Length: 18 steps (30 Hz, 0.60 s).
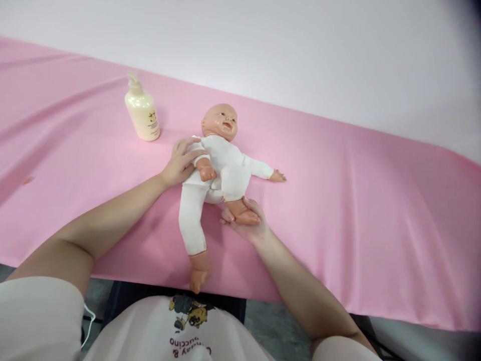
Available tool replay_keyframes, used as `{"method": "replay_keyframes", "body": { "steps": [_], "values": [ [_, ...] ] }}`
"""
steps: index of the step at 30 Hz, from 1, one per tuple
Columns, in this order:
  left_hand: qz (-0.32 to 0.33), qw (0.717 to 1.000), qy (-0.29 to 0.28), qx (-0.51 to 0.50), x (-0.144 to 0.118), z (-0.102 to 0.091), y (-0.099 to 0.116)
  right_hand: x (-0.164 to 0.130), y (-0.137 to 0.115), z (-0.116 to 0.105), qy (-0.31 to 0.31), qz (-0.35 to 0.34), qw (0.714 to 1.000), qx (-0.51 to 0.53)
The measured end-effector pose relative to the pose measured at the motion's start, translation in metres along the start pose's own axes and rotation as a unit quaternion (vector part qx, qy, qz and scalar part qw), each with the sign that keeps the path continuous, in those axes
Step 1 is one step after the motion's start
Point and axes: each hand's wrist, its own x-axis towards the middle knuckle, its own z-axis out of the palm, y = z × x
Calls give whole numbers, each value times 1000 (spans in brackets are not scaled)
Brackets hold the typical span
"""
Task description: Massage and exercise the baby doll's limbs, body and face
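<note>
A baby doll [220, 150] with a white cloth body lies on its back on the pink tablecloth [319, 200], head away from me. My left hand [183, 159] is closed around the doll's upper arm and side, its fingers lying over the white sleeve. Cupped from below, the doll's foot [246, 215] rests in my right hand [255, 228], with the thumb against the ankle. That leg is bent up, knee towards the belly. The other leg [192, 220] stretches towards me, its foot over the table's front edge. Part of each hand's grip is hidden behind the doll.
A cream pump bottle [143, 113] stands upright on the cloth, left of the doll's head. Beyond the table is a white wall [300, 55]. The cloth has folds at the right and hangs over the front edge. A white cable [90, 321] shows at lower left.
</note>
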Motion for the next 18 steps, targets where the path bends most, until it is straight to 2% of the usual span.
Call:
{"method": "replay_keyframes", "body": {
  "steps": [5,7,10,14,16,18],
  "values": [
    [-29,999,3,-14,0,0,-1,-1,0,3,-66,-12,998,-11],
    [-46,999,16,-21,0,1,-3,-3,3,2,-132,-9,991,-22],
    [-60,997,32,-37,-1,1,-8,-7,11,-4,-255,21,966,-18],
    [-72,994,50,-58,-1,2,-13,-10,16,-12,-369,142,919,-16],
    [-78,993,57,-66,-1,2,-15,-11,15,-13,-405,208,890,-35],
    [-81,992,66,-73,-1,3,-16,-11,12,-13,-425,242,871,-47]
  ]
}}
